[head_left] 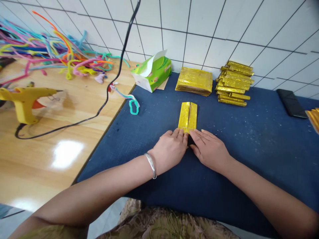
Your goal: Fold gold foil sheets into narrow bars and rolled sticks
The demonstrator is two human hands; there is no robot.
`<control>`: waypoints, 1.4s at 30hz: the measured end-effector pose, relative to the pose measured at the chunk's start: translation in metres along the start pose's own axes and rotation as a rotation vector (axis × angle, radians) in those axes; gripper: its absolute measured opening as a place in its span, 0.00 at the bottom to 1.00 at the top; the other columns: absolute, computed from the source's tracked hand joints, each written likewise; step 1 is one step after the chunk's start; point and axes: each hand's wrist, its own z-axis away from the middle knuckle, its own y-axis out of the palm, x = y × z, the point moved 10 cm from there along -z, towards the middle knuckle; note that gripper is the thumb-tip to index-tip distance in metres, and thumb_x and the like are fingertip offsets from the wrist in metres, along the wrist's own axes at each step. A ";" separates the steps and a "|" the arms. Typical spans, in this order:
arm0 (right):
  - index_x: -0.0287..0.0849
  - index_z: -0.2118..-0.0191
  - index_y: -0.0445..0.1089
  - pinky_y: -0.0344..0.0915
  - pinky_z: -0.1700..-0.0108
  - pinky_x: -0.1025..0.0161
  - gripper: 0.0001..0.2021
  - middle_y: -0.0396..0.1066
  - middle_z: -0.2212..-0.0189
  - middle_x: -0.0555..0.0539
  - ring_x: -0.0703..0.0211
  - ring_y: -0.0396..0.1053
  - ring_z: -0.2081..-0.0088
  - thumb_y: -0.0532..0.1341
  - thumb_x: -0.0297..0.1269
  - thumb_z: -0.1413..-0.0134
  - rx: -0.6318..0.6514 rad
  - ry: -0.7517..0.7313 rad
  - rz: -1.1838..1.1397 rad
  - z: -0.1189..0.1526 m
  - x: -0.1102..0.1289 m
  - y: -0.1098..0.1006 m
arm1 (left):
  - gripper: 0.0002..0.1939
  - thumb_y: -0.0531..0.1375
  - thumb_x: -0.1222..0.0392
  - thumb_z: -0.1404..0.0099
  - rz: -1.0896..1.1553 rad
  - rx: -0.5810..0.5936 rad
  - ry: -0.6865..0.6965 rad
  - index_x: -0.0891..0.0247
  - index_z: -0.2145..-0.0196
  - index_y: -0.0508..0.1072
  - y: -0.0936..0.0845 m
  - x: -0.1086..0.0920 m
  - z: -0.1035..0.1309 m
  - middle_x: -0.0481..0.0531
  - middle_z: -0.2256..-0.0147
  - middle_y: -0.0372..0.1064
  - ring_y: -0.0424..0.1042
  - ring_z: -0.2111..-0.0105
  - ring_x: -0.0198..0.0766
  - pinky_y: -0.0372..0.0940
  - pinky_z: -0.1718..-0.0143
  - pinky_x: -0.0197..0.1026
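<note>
On blue cloth (pixel 249 132), gold paper (pixel 183 114) lies under both hands' (pixel 171 147) fingertips

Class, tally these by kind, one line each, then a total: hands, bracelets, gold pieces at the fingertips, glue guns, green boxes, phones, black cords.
Hands: 2 (left hand, right hand)
Bracelet: 1
Gold piece at the fingertips: 1
Glue gun: 1
Green box: 1
Phone: 1
Black cord: 1
Total: 8

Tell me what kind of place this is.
Probably a small craft workspace: a yellow glue gun and colourful fuzzy stems lie on the wooden surface, and the hands press folded gold paper.
</note>
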 end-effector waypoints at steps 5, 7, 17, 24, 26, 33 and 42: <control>0.33 0.39 0.57 0.61 0.40 0.55 0.24 0.69 0.47 0.38 0.56 0.68 0.46 0.53 0.33 0.39 -0.007 -0.021 -0.097 0.002 0.007 -0.005 | 0.16 0.48 0.61 0.30 0.078 -0.035 -0.025 0.72 0.55 0.72 0.000 0.016 -0.007 0.63 0.57 0.73 0.70 0.52 0.45 0.63 0.54 0.46; 0.33 0.38 0.55 0.62 0.40 0.54 0.25 0.69 0.47 0.38 0.56 0.68 0.46 0.53 0.33 0.39 -0.005 -0.064 -0.167 0.002 0.014 -0.007 | 0.13 0.49 0.64 0.31 0.088 -0.050 -0.008 0.70 0.59 0.73 0.000 0.023 -0.010 0.61 0.58 0.73 0.70 0.53 0.43 0.62 0.52 0.47; 0.37 0.44 0.64 0.63 0.41 0.54 0.19 0.71 0.50 0.43 0.57 0.66 0.46 0.53 0.31 0.40 0.000 -0.268 -0.295 0.001 0.034 -0.012 | 0.11 0.53 0.59 0.31 0.133 -0.098 0.004 0.66 0.60 0.73 0.003 0.038 -0.014 0.56 0.57 0.74 0.69 0.52 0.42 0.61 0.52 0.46; 0.40 0.41 0.61 0.59 0.40 0.48 0.22 0.66 0.44 0.40 0.49 0.59 0.40 0.54 0.36 0.40 -0.097 0.059 -0.121 -0.006 -0.041 -0.015 | 0.13 0.53 0.56 0.31 0.175 -0.122 -0.012 0.65 0.57 0.72 -0.001 0.038 -0.012 0.56 0.56 0.73 0.71 0.55 0.39 0.60 0.50 0.45; 0.40 0.39 0.58 0.57 0.40 0.45 0.24 0.62 0.41 0.39 0.47 0.55 0.37 0.52 0.40 0.38 -0.052 0.165 -0.104 -0.006 -0.066 -0.007 | 0.13 0.53 0.55 0.31 0.183 -0.118 -0.020 0.65 0.57 0.72 0.000 0.039 -0.012 0.55 0.55 0.72 0.72 0.55 0.39 0.60 0.49 0.45; 0.38 0.37 0.54 0.54 0.40 0.43 0.27 0.58 0.39 0.37 0.45 0.52 0.37 0.47 0.49 0.36 0.037 0.299 -0.156 0.000 -0.110 0.019 | 0.14 0.52 0.54 0.32 0.195 -0.091 -0.048 0.63 0.56 0.72 0.003 0.042 -0.012 0.54 0.54 0.72 0.72 0.55 0.40 0.58 0.46 0.49; 0.40 0.43 0.63 0.57 0.45 0.49 0.24 0.69 0.48 0.41 0.48 0.62 0.45 0.48 0.48 0.37 0.001 0.288 -0.134 0.000 -0.108 0.012 | 0.16 0.53 0.60 0.34 0.257 -0.100 -0.009 0.62 0.51 0.70 0.004 0.047 -0.013 0.55 0.47 0.68 0.65 0.45 0.42 0.52 0.42 0.51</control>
